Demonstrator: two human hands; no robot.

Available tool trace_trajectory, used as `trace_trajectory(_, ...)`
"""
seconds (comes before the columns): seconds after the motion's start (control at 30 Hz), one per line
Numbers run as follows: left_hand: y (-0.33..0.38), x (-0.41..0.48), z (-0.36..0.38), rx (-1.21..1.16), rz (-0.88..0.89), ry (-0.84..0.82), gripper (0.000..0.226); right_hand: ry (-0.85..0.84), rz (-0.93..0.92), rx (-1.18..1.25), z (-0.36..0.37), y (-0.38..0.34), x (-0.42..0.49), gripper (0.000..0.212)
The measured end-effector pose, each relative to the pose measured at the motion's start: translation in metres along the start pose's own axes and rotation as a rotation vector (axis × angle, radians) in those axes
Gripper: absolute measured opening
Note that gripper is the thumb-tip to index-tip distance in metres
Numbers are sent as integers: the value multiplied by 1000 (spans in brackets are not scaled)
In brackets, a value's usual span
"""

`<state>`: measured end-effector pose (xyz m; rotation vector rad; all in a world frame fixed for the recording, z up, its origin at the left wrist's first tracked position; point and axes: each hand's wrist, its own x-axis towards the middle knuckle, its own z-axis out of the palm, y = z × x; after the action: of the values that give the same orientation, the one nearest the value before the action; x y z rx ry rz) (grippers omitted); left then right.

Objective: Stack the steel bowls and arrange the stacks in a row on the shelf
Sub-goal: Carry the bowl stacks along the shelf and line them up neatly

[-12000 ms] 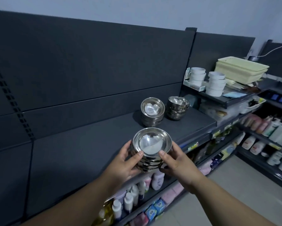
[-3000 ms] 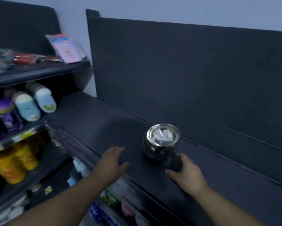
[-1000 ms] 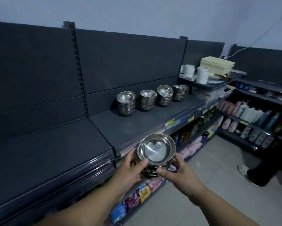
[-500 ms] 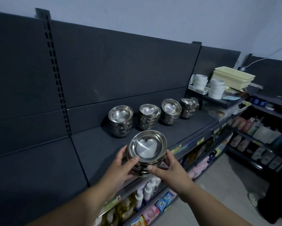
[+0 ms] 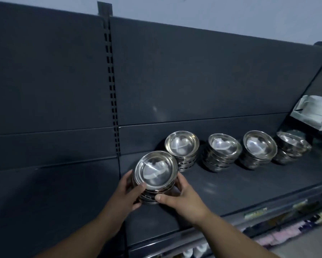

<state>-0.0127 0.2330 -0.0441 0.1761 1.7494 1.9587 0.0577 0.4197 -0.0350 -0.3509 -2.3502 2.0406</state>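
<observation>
Looks like a retail shop, aisle w/ dark metal gondola shelving [image 5: 231,185]. Slotted upright [image 5: 111,86] runs up between flat back panels [image 5: 203,75], the std store-fixture type. Price-label strip [image 5: 255,214] along the shelf's front edge. Blurry packaged goods [image 5: 286,235] on the tier below, pink and pale packs, too soft to read. Identical steel bowl stacks [image 5: 221,151] sit in a row on the shelf like stock on display, more pale wares [image 5: 318,112] on a neighbouring unit at right. Plain wall [image 5: 212,13] above the fixture.
</observation>
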Motion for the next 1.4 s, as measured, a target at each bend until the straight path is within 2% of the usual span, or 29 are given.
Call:
trace_trajectory(0.17,-2,-2,11,-21,39,114,59,-72,-14,-52,-10,2,22,98)
trace_trajectory(0.37,0,-8,27,74,50,288,87,-254,-32,-11,-33,2,39,87)
trace_trajectory(0.47,2,-7,32,100,41,375,86,-230,-37,-14,-46,-3,46,99)
trace_trajectory(0.53,7,-4,35,99,38,442,75,-179,-47,-49,-53,-9,48,89)
trace_trajectory(0.63,15,0,38,171,19,511,72,-90,-65,-182,-57,-21,48,52)
trace_trajectory(0.8,28,5,38,352,-34,573,34,14,-58,-289,-49,-37,52,45)
trace_trajectory(0.97,35,6,33,434,-47,538,31,10,-12,-222,-41,-52,53,12)
trace_trajectory(1.17,41,0,28,421,-1,492,30,43,40,-188,-35,-60,47,12)
trace_trajectory(1.3,54,-1,26,461,66,515,34,55,58,-128,-31,-66,43,24)
trace_trajectory(1.4,59,2,26,500,38,491,32,35,122,-99,-27,-65,39,18)
